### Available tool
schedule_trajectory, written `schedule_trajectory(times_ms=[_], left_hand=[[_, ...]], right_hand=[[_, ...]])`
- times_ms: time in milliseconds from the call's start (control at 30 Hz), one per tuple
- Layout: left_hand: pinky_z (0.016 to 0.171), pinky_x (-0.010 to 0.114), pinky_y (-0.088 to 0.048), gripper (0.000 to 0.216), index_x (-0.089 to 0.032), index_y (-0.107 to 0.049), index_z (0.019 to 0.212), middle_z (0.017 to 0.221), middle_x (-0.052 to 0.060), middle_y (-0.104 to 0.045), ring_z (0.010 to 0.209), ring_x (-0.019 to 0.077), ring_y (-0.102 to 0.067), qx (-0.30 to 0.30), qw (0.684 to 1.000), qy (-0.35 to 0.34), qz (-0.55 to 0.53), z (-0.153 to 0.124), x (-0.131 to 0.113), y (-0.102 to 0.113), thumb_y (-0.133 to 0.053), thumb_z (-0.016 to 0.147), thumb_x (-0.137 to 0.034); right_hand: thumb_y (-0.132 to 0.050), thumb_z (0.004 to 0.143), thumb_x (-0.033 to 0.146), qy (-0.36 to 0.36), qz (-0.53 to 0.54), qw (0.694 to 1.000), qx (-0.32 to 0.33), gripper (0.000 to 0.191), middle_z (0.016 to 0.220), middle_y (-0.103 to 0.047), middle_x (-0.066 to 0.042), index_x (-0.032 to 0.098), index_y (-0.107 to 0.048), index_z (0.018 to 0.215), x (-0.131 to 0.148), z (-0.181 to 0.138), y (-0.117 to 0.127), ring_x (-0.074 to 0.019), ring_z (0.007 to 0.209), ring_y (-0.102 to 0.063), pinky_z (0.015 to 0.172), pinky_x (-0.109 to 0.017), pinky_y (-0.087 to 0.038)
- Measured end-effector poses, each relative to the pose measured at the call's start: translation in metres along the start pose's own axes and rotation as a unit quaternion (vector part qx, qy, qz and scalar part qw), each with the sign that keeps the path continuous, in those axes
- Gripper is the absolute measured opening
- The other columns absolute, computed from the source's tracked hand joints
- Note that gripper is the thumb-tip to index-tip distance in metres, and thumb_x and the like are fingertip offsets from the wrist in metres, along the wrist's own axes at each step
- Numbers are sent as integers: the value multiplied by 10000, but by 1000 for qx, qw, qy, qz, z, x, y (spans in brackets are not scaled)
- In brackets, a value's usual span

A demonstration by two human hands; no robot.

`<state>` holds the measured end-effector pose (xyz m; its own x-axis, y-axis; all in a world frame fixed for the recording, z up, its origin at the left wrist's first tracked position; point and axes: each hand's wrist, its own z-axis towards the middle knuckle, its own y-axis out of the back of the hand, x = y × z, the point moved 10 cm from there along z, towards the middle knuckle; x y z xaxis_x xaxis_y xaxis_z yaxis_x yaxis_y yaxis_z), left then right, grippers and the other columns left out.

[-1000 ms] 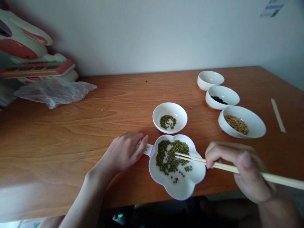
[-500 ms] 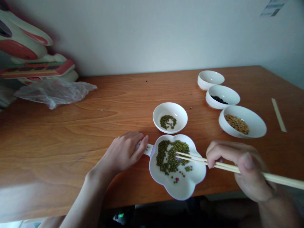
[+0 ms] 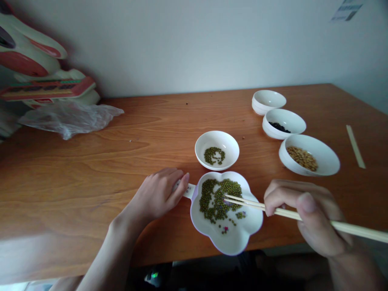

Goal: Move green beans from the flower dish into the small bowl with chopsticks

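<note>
I am seeing the right thumb (image 3: 309,206) shifting slightly toward nine o'clock since the earlier frame, the right hand (image 3: 317,228) gripping the chopsticks (image 3: 357,230). Their tips are still resting among the green beans (image 3: 232,188) in the flower-shaped dish (image 3: 233,242). The left hand (image 3: 159,192) is gripping its handle (image 3: 189,190). This dish is lying at six o'clock from the nearest bowl (image 3: 226,141).

Wooden table (image 3: 151,141) against pale wall (image 3: 169,48)
</note>
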<state>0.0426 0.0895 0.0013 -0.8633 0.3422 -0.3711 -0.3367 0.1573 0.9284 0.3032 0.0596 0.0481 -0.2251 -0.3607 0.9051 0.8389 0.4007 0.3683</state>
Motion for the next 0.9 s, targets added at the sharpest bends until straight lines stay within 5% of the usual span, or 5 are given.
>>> schedule_trajectory(times_ms=[433,900], left_hand=[[673,319,-386,481,-188,-604,833,829,45,-673,674,164,-553,-5,1000,-12,-2,0,2,0,-328,1139,-435],[683,325,-396,477,-195,-591,836,830,41,-668,690,169,-562,-1,1000,-7,-9,0,1,0,-325,1137,-451]], right_hand=[[-283,1088,661,2,8,999,-47,685,738,-648,-38,242,-751,813,4,-1,11,-189,663,-591,634,-345,-394],[-277,1026,782,-37,16,999,-12,717,737,-642,-36,243,-697,808,-8,4,0,-194,658,-570,611,-326,-407]])
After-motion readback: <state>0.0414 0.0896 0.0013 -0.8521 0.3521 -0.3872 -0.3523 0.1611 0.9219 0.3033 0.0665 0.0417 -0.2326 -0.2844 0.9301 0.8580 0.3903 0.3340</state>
